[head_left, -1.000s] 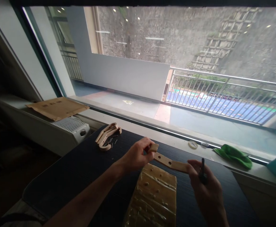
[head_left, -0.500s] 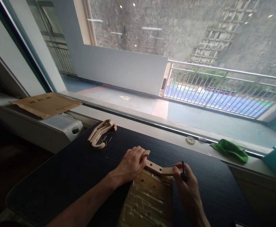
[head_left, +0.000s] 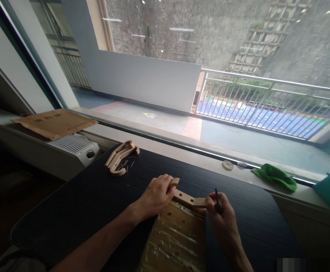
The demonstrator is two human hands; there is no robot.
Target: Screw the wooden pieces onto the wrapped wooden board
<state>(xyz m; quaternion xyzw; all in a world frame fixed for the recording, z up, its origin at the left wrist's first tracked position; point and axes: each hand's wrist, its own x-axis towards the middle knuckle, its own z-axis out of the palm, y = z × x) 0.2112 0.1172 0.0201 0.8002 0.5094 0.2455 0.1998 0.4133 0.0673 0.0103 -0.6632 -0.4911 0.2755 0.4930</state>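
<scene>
Closed round the left end of a pale wooden bent bar with holes [head_left: 197,202] is my left hand [head_left: 156,194]; the bar's curled tip shows above the fingers. My right hand [head_left: 225,219] pinches the bar's right end. It also holds a dark tool with a thin upright shaft [head_left: 218,204], apparently a screwdriver, mostly hidden by the fingers. The bar lies along the far edge of a brownish block [head_left: 179,236] with small holes, wrapped in clear film. Whether the bar touches the block cannot be made out.
More curved wooden pieces [head_left: 119,158] lie on the black table [head_left: 97,211], with several screws [head_left: 128,164] beside them. On the sill are a tape roll [head_left: 227,165] and a green cloth [head_left: 275,177]. A brown envelope [head_left: 54,122] rests on the white radiator [head_left: 80,149] at left.
Both hands keep their hold on the wooden bar. My right hand and the tool have shifted very slightly left and up; the camera view has moved a little.
</scene>
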